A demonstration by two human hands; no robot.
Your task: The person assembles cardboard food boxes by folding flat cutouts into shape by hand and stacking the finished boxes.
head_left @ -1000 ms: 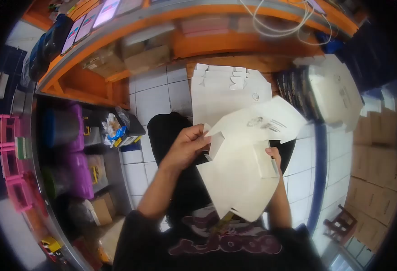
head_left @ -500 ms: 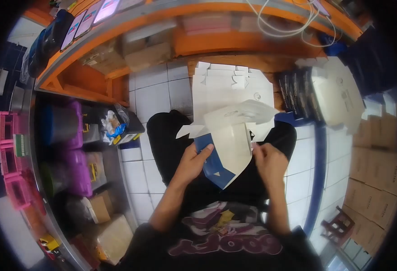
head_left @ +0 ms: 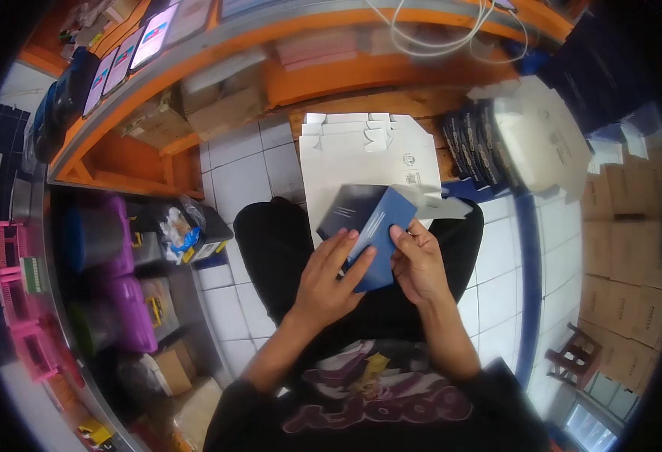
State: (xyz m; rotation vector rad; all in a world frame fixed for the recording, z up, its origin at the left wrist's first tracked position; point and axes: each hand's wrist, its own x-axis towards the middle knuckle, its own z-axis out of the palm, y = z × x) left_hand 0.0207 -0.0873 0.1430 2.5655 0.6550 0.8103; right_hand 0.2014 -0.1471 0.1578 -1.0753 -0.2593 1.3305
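Over my lap I hold a blue carton [head_left: 385, 235], folded into a box shape with small white print on its faces. My left hand [head_left: 325, 282] is around its left side, with fingers laid across the front. At its right side my right hand [head_left: 421, 265] grips the carton, thumb on the blue face. Behind the carton lie flat white carton blanks [head_left: 365, 154] in a stack, with cut tabs along the far end and small printed marks. A white flap sticks out past the carton's right side, and I cannot tell which piece it belongs to.
An orange workbench [head_left: 301, 87] with lit phones [head_left: 154, 36] and a white cable [head_left: 429, 49] spans the far side. Dark printed cartons [head_left: 470, 147] and white blanks [head_left: 553, 139] stand at right, near brown boxes [head_left: 636, 248] and a stool [head_left: 574, 354]. A black bin [head_left: 209, 226] stands left.
The carton was partly open, its white inside showing; now it is folded with blue outer faces toward me. Both hands have shifted onto its sides, and my view has turned slightly.
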